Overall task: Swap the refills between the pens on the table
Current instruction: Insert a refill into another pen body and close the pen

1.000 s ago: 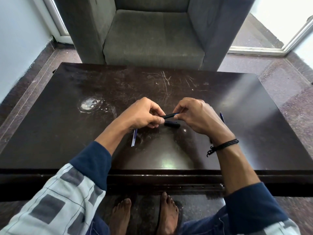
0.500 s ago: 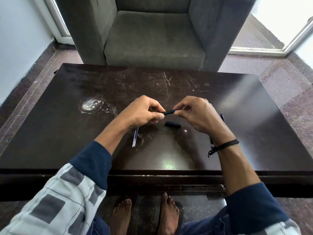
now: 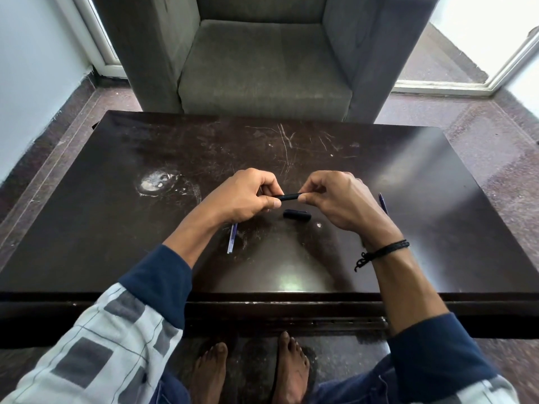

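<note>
Dark low table (image 3: 379, 158) in front of a grey armchair (image 3: 262, 59), in a daylit room.
The glossy, near-black tabletop is marked by pale scratches (image 3: 287, 144) near its far edge and a whitish worn patch (image 3: 156, 182) to the left, and a soft glare (image 3: 288, 277) sits near its front edge. The upholstered armchair stands just beyond the table, facing it. The floor (image 3: 481, 135) is speckled reddish-brown stone with a lighter border strip along the pale blue-white wall (image 3: 35, 68) on the left. A white frame (image 3: 96, 39) rises behind the chair at left, and at right a white-framed opening (image 3: 455, 86) lets in strong daylight.
</note>
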Demonstrator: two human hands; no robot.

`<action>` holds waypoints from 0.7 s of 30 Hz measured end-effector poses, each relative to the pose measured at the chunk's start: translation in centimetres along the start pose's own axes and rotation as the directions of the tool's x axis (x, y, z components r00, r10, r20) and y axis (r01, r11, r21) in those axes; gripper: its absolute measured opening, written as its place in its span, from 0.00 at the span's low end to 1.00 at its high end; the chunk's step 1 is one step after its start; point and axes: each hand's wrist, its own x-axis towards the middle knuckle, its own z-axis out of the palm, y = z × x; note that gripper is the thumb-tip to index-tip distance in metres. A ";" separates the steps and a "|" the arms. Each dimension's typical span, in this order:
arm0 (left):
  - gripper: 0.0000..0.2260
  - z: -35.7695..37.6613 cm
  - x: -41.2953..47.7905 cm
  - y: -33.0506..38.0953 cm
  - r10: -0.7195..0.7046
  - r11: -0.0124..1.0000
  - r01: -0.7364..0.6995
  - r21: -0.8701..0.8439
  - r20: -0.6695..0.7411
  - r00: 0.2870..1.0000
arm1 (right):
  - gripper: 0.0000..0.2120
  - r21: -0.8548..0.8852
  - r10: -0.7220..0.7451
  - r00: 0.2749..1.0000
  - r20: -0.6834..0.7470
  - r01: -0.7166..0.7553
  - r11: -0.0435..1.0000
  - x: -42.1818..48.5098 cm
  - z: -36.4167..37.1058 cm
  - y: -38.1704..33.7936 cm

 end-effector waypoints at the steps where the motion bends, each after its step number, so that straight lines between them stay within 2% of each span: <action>1: 0.07 0.1 0.0 0.0 0.003 1.000 -0.003 0.012 -0.003 1.000 | 0.05 -0.001 0.003 1.000 -0.002 -0.003 1.000 0.0 0.0 0.0; 5: 0.07 -0.1 0.3 -0.2 0.004 1.000 -0.004 -0.010 -0.028 1.000 | 0.04 0.061 0.010 0.999 -0.041 -0.008 0.998 0.2 0.1 0.0; 8: 0.07 -0.4 0.5 -0.7 -0.036 0.998 0.033 -0.051 -0.055 0.998 | 0.11 0.121 0.035 0.997 -0.071 -0.026 0.992 0.4 -0.1 0.2; 10: 0.07 -0.6 0.5 -1.1 -0.078 0.992 0.071 -0.107 -0.065 0.995 | 0.12 0.114 0.071 0.993 -0.092 -0.060 0.992 0.4 -0.3 0.6; 13: 0.06 -1.0 0.4 -1.4 -0.121 0.978 0.104 -0.181 -0.089 0.989 | 0.11 0.028 0.115 0.993 0.001 -0.115 0.993 0.2 -0.1 1.1; 16: 0.05 -1.0 0.4 -1.3 -0.145 0.967 0.124 -0.222 -0.081 0.986 | 0.11 -0.047 0.110 0.990 0.092 -0.106 0.993 0.3 1.1 0.7; 21: 0.05 -0.6 0.5 -1.3 -0.161 0.961 0.142 -0.239 -0.064 0.985 | 0.11 -0.129 0.091 0.986 0.141 -0.073 0.989 0.6 2.6 -0.2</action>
